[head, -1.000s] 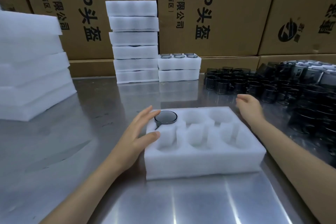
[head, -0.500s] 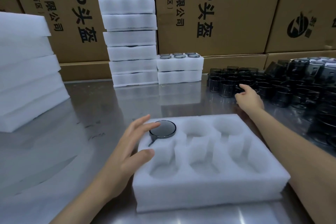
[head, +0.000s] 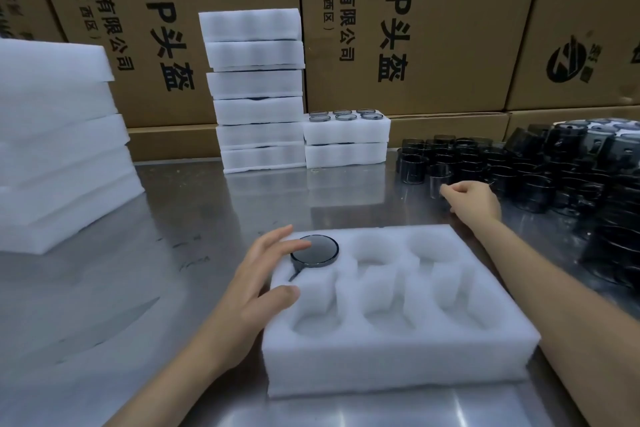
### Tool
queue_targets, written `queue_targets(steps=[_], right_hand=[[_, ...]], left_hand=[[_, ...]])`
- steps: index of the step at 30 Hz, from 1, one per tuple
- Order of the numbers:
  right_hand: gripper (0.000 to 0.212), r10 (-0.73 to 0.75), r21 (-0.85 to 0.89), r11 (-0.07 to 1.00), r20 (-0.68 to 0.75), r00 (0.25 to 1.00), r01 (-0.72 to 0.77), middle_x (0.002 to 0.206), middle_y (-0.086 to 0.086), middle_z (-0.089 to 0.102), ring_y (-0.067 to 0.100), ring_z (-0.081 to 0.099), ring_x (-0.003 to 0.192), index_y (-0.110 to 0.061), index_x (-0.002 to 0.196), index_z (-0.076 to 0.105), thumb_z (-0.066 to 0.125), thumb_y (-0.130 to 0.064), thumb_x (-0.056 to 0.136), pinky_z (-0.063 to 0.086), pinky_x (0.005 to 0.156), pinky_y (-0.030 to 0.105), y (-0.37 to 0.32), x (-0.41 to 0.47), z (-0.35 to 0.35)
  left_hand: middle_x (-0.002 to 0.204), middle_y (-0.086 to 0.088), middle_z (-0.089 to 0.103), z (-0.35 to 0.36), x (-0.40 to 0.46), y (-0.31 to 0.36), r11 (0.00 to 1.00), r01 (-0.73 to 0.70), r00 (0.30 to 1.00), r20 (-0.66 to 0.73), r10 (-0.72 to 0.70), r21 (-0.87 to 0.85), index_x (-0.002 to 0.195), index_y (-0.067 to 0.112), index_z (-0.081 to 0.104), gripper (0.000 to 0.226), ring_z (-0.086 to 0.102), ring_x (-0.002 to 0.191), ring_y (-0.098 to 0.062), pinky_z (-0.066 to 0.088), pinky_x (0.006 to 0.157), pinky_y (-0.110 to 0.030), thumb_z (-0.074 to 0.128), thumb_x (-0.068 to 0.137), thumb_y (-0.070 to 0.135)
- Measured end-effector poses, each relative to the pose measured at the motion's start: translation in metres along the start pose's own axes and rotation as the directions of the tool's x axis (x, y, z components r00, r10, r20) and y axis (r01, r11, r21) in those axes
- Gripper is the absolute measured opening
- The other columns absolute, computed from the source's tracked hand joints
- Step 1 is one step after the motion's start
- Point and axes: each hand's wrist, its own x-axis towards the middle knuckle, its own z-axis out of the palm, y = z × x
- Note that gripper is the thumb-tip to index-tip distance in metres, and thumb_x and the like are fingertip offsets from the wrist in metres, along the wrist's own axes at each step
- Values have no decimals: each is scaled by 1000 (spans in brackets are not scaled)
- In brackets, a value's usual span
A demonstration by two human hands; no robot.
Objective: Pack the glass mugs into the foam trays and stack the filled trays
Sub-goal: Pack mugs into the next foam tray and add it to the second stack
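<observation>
Far left: stack of plain white foam slabs (head: 59,149) on the steel table (head: 156,253). Left hand (head: 258,282) fingers spread and straight, resting on the near foam tray (head: 398,354) edge, fingertip touching the dark glass mug (head: 314,250) seated in its far-left pocket; the other five pockets are bare. Behind: tall stack of foam trays (head: 256,90), short filled stack (head: 346,140), cardboard boxes (head: 415,28). Right hand (head: 472,198) fingers curled, at the loose mugs (head: 519,170); can't tell if it grips one.

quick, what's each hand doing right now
Left hand: open, fingers resting on the foam tray beside the mug in it.
Right hand: fingers curled at the loose mugs; whether it grips one cannot be told.
</observation>
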Motion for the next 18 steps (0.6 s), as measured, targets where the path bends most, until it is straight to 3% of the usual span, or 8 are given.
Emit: queue_targets(steps=[5, 7, 10, 13, 16, 18], right_hand=[[31, -66, 107, 993, 65, 996, 59, 67, 4, 68, 15, 59, 64, -15, 77, 73, 59, -40, 89, 50, 71, 33, 0, -31, -13], [27, -73, 199, 978, 84, 994, 55, 66, 0, 67, 15, 60, 65, -16, 74, 73, 63, -38, 87, 50, 72, 34, -2, -48, -19], [21, -3, 334, 942, 110, 994, -34, 65, -2, 64, 17, 56, 65, -16, 79, 75, 68, -35, 84, 47, 67, 31, -9, -72, -27], [18, 166, 518, 830, 124, 978, -206, 71, 3, 59, 19, 49, 60, -19, 73, 72, 71, -35, 81, 43, 50, 21, -27, -91, -40], [25, 139, 613, 767, 131, 982, -190, 74, 3, 61, 19, 54, 64, -18, 69, 71, 70, -40, 80, 45, 62, 27, -48, -107, -57], [23, 75, 734, 646, 212, 974, -209, 76, 0, 68, 16, 63, 66, -18, 70, 73, 70, -37, 82, 52, 68, 31, -63, -118, -67]], left_hand=[[143, 22, 31, 0, 0, 0, 1000, 13, 1000, 6, -13, 4, 120, 36, 54, 62, 25, 131, 11, 23, 103, -11, 46, 59, 49], [143, 21, 31, 0, 0, -1, 1000, 13, 1000, 10, -13, 9, 119, 36, 54, 56, 26, 130, 13, 24, 100, -9, 50, 64, 43], [143, 17, 32, 0, 0, 0, 1000, 15, 1000, 11, -15, 13, 118, 34, 55, 50, 25, 130, 13, 24, 106, -19, 48, 69, 26], [143, 16, 32, 0, -1, 1, 1000, 17, 1000, 17, -17, 19, 120, 34, 54, 50, 25, 130, 13, 23, 108, -24, 47, 71, 26], [143, 16, 32, -1, -2, 2, 1000, 11, 1000, 24, -12, 23, 120, 33, 54, 50, 25, 129, 13, 23, 106, -21, 46, 71, 27], [143, 15, 32, -1, -2, 3, 1000, 15, 1000, 22, -16, 22, 120, 33, 54, 50, 25, 129, 12, 23, 106, -21, 46, 71, 27]])
